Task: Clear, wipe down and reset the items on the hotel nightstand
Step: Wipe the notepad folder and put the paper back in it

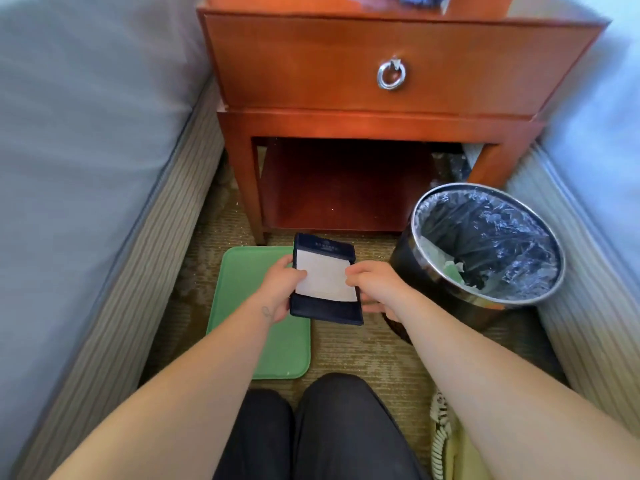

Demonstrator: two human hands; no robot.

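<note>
A wooden nightstand (381,64) fills the upper centre. Below it, to the right, stands a lined bin (407,268); left of centre a green tray (242,306) lies on the carpet. Mid-frame, a navy notepad (323,278) is gripped at its sides by the left hand (277,289) and the right hand (374,289).

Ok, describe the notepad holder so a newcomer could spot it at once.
Start at the red-brown nightstand, then drop to the carpet before it. There, between the green tray and the lined waste bin, the left hand and right hand hold the dark blue notepad holder. Only it is navy, with a white pad inside.
</note>
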